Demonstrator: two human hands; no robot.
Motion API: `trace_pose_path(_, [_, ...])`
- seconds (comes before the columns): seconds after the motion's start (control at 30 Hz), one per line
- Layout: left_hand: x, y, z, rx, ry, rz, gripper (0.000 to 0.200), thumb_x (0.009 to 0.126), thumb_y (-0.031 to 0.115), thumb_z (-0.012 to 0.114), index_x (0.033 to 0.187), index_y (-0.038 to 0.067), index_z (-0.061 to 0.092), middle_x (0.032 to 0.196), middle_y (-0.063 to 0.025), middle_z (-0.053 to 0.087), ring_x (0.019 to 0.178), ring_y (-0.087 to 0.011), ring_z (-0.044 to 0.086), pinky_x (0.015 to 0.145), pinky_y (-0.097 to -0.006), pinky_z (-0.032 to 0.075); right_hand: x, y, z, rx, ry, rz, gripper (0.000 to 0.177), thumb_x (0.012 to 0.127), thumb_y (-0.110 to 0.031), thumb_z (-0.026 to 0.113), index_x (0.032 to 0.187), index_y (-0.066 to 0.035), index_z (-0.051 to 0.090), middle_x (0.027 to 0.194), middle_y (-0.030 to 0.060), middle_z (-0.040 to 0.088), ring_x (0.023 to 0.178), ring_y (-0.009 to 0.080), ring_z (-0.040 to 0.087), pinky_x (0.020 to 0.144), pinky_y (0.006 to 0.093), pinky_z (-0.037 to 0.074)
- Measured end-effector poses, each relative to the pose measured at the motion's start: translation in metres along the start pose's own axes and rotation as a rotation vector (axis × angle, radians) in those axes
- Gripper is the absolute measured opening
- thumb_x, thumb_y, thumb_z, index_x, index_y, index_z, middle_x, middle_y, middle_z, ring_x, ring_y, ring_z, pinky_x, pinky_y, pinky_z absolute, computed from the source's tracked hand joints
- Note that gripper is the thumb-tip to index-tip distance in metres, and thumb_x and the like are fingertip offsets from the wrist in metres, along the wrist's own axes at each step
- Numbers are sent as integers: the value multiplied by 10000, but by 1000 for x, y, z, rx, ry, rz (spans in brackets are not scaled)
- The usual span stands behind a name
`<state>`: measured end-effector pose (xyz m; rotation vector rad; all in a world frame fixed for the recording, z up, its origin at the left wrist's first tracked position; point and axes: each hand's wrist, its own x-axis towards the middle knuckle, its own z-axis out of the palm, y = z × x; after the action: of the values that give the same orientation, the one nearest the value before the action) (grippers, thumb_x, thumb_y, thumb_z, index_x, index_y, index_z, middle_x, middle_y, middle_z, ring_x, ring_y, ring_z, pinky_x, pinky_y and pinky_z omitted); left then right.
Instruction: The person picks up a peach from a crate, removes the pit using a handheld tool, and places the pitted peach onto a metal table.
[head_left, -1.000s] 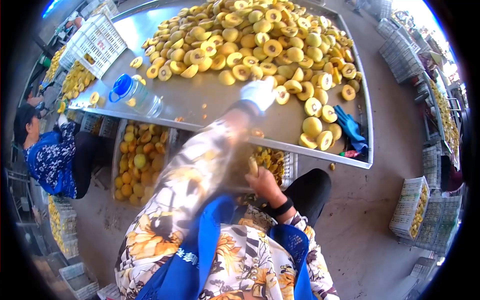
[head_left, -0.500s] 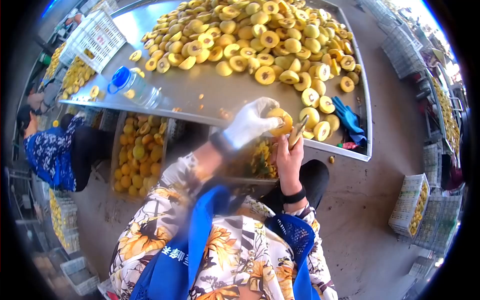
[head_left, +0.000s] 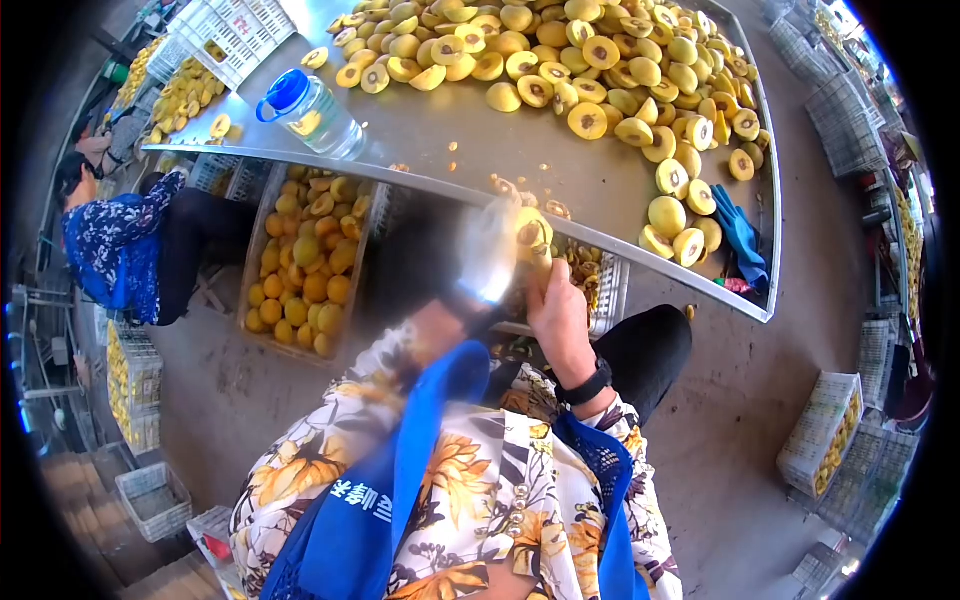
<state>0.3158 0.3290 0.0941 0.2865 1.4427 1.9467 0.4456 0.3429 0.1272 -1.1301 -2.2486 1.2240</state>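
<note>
My left hand [head_left: 485, 245], in a white glove and smeared by motion, is closed around a yellow peach [head_left: 533, 232] just off the table's front edge. Bare and closed, my right hand [head_left: 561, 312] is right below the peach, its thumb pointing up. It grips a small hand tool, mostly hidden against the fruit now; its exact kind I cannot make out. Beyond both hands, a big heap of halved yellow peaches [head_left: 587, 121] covers the back of the metal table [head_left: 430, 150]. Small peach scraps [head_left: 453, 147] lie near the front edge.
A water bottle [head_left: 318, 118] with a blue lid stands on the table's left. Blue gloves [head_left: 740, 238] lie at the right corner. Below are a crate of whole peaches [head_left: 300, 265] and a white basket of scraps [head_left: 609, 290]. A co-worker [head_left: 125, 245] sits at the left.
Both hands have drawn back toward my body and lower, off the table's edge, with the peach. The view has shifted, so the table appears farther right. The tool has become mostly hidden.
</note>
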Motion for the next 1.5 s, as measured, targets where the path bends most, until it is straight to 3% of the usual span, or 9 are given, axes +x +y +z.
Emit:
trace_pose_path(0.57, [-15,27,1,-137,-56,-218,297,910,316,576,890,27,641,729,-38,637,594,-87,584,514,-204,447,-10,-5,3,-194,-135,-15,208,836,-95,556,906,41,414,679,276,572,657,459,563,595,510,448])
trace_pose_path(0.77, [-16,25,13,-94,-17,-73,308,958,271,450,1011,4,595,882,-86,628,752,-133,589,635,-253,479,-9,-10,4,-72,13,0,173,817,-47,538,897,37,410,645,259,553,639,452,555,568,505,436])
trace_pose_path(0.87, [-23,28,15,-56,-15,-69,246,927,280,554,937,46,630,792,6,612,659,-60,526,585,-196,434,-10,-6,4,-43,0,46,160,817,-39,530,887,39,408,644,261,550,634,453,553,565,506,436])
trace_pose_path(0.97, [-17,7,12,-24,39,33,236,929,267,551,928,45,634,781,4,609,634,-63,516,576,-196,431,-12,-2,7,-17,10,-15,168,811,-40,535,879,45,407,660,269,558,650,453,560,575,509,438])
trace_pose_path(1.17, [-15,15,3,-35,-68,-71,212,907,225,577,925,24,642,792,-42,645,633,-77,566,537,-195,442,-14,-5,7,-73,-95,-15,178,800,-42,543,871,58,413,694,296,569,683,460,572,594,506,453])
trace_pose_path(1.33, [-8,25,-5,65,-234,-211,204,892,215,596,917,19,644,797,-50,654,641,-82,583,522,-201,451,-11,-5,-9,-61,-268,-135,264,823,-93,558,966,88,429,682,262,591,558,369,609,496,421,481])
trace_pose_path(1.4, [-16,33,0,105,-200,-138,194,891,205,595,896,18,644,767,-47,646,615,-86,574,527,-202,448,-6,-21,-12,57,-342,119,305,849,-138,545,1030,84,440,639,195,592,444,248,586,400,347,457])
trace_pose_path(1.43, [-19,32,5,29,-183,-81,188,890,180,590,868,-3,628,689,-40,588,538,-88,522,471,-213,405,-7,-7,-5,47,-288,-189,290,854,-138,533,1027,77,446,616,174,582,423,232,571,384,341,446])
trace_pose_path(1.5, [-21,27,6,-73,-159,-19,187,887,152,593,836,-27,610,600,-28,515,450,-89,460,407,-223,353,-7,9,3,95,-301,-428,226,861,-131,523,988,42,451,579,113,535,385,181,509,348,311,403])
